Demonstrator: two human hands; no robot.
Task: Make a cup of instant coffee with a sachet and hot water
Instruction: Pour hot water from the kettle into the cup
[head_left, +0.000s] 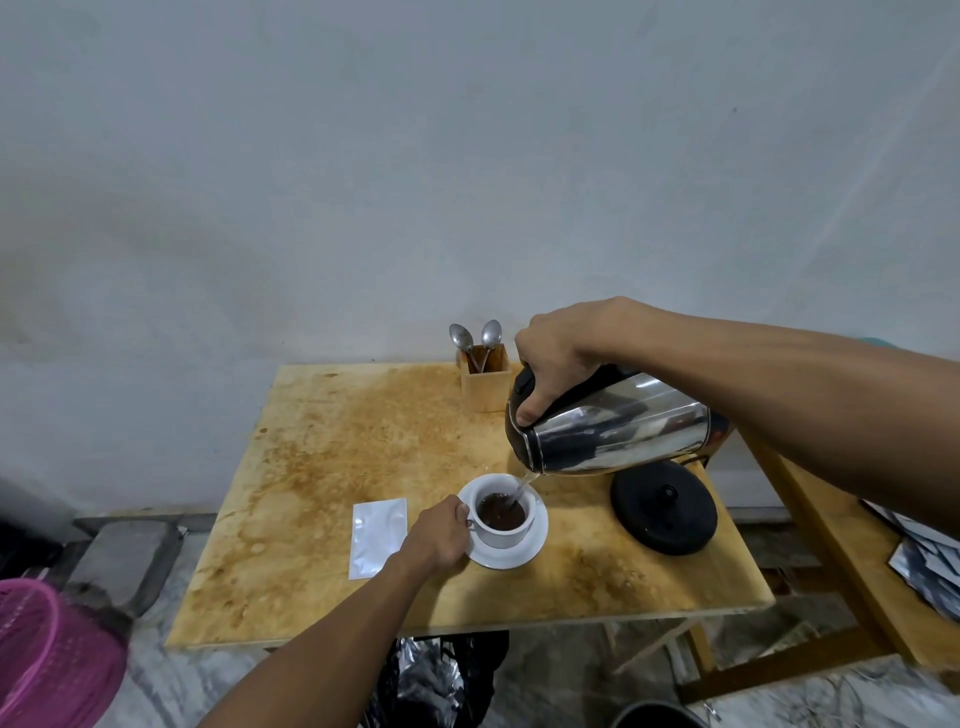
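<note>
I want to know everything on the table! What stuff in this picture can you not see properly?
- Spoons: head view, the wooden holder hides their handles.
- Kettle: the right hand covers its handle; how much water is left inside cannot be seen.
- Cup handle: the left hand hides it.
- Sachet: any print is too small to read.
- Pink basket: cut off by the left edge.
</note>
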